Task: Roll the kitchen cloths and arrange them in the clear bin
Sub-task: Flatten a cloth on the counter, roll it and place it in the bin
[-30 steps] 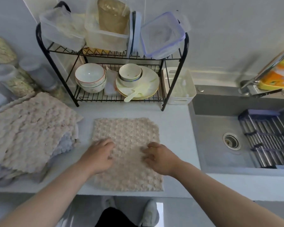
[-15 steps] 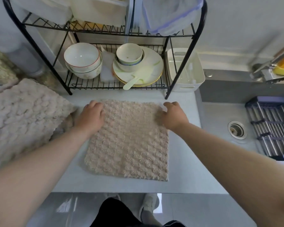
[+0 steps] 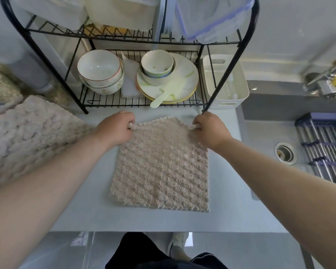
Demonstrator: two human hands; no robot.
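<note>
A beige fluffy kitchen cloth [image 3: 161, 166] lies flat on the grey counter [image 3: 231, 214] in front of me. My left hand [image 3: 115, 129] pinches its far left corner and my right hand [image 3: 209, 130] pinches its far right corner, both with fingers closed on the fabric. A pile of more beige cloths [image 3: 25, 136] sits at the left of the counter. Clear plastic containers [image 3: 122, 10] stand on top of the rack, cut off by the frame's top edge.
A black wire dish rack [image 3: 223, 74] holding bowls [image 3: 100, 71], plates and a plastic spoon stands just behind the cloth. A white bin [image 3: 226, 80] sits to its right. The sink [image 3: 285, 152] with a drain rack [image 3: 326, 148] and a tap is at the right.
Both hands slid from the cloth's middle to its far corners and closed on them. My head has moved closer and lower toward the rack.
</note>
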